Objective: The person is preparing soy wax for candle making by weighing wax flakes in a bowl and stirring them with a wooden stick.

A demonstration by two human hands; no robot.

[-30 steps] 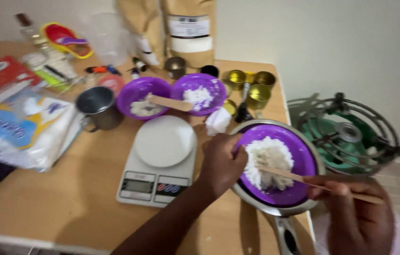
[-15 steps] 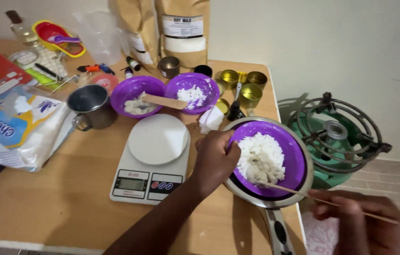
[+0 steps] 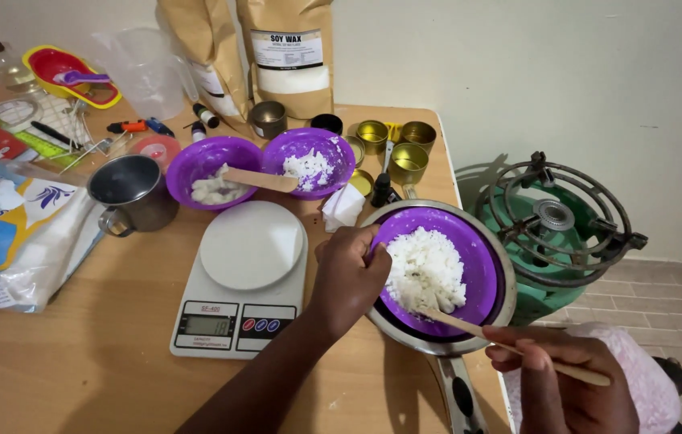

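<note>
At table's right edge: left hand (image 3: 351,277) curled over near rim of purple bowl (image 3: 482,269), fingers gripping rim, steadying. Bowl nested inside metal pan (image 3: 437,341), pan handle pointing toward camera. Right hand (image 3: 560,378) low right, closed around thin wooden stick (image 3: 510,347); stick tip buried in heap of white flakes (image 3: 427,269) in bowl. Pink cloth (image 3: 638,378) just behind right hand.

Left of pan, touching distance from left hand: white kitchen scale (image 3: 243,281), round plate bare, display toward camera. Crumpled white paper (image 3: 343,207) between scale and pan. Behind scale: two more purple bowls (image 3: 264,165) side by side, both with white flakes, flat wooden spatula (image 3: 259,178) lying across both. Metal mug (image 3: 130,193) left of those. Small gold tins (image 3: 393,145) behind pan, near table's back edge. Two brown paper bags (image 3: 252,52) upright against wall. Plastic packet (image 3: 11,233) far left. Red-and-yellow scoop dish (image 3: 71,76) at back left, clear jug (image 3: 148,72) beside it. Green gas burner (image 3: 554,233) off table, right of pan, on floor level or low stand — cannot tell which.
</note>
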